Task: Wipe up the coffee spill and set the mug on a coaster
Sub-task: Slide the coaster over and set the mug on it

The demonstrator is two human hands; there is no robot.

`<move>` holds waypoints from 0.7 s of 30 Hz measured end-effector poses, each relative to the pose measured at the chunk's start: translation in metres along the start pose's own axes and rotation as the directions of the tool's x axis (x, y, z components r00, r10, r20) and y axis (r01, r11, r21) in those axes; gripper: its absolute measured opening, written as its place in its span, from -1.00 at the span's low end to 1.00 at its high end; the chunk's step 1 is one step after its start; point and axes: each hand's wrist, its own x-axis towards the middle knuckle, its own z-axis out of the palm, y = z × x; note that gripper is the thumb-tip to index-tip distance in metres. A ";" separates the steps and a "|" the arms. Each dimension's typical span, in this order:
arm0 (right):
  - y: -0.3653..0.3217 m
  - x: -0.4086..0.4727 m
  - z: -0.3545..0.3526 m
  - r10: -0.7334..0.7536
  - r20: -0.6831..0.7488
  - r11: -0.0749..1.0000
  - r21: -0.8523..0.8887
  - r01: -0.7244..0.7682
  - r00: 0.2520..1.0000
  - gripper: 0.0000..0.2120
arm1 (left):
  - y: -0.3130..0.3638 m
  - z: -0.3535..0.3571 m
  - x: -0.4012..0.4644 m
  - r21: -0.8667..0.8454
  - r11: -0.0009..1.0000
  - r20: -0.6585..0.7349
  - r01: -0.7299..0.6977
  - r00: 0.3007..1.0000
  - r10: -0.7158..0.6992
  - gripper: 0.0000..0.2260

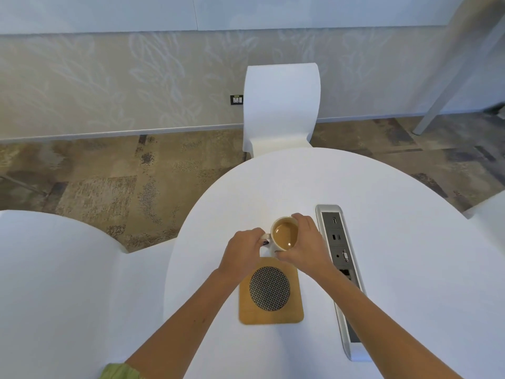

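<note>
A bit of green sleeve [120, 372] shows at the near edge, and two bare arms reach out over the white table [396, 269]. The coaster [271, 289], a wooden square with a dark woven circle in it, lies near on the table. The mug [284, 236] is just past its far edge, almost full of light brown coffee, and I cannot tell if it sits on the table or is lifted a little. The left hand [241, 251] pinches the small handle. The right hand [304, 242] wraps around the mug's right side with curled fingers.

No spill and no cloth can be seen, so the wiping looks done.

The coffee is high in the mug. A fast or tippy move to the coaster could slosh it out again. The silver strip of plugs [338, 258] is just to the right, and coffee in there would be bad. The mug could also land half on the coaster's edge and wobble.
</note>
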 end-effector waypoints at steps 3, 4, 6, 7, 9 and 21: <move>-0.009 -0.022 0.003 -0.009 0.011 1.000 -0.004 0.009 1.000 -0.23 | -0.001 -0.005 -0.024 0.004 1.000 -0.003 0.013 1.000 -0.013 -0.80; -0.011 -0.027 0.005 -0.007 0.019 1.000 -0.004 0.007 1.000 -0.23 | -0.002 -0.005 -0.031 0.000 1.000 -0.005 0.016 1.000 -0.016 -0.79; -0.014 -0.041 0.008 -0.003 0.028 1.000 0.004 0.003 1.000 -0.22 | -0.003 -0.007 -0.046 -0.003 1.000 -0.002 0.025 1.000 -0.025 -0.79; -0.017 -0.048 0.010 0.001 0.031 1.000 0.009 -0.001 1.000 -0.22 | -0.003 -0.008 -0.054 -0.003 1.000 0.001 0.029 1.000 -0.029 -0.79; -0.020 -0.060 0.014 0.007 0.039 1.000 0.019 -0.008 0.999 -0.24 | -0.003 -0.008 -0.068 0.000 0.999 0.004 0.040 0.999 -0.040 -0.80; -0.027 -0.088 0.034 0.019 0.074 1.000 -0.001 -0.019 0.997 -0.24 | -0.021 0.002 -0.100 0.003 0.993 0.011 0.119 0.993 -0.119 -0.82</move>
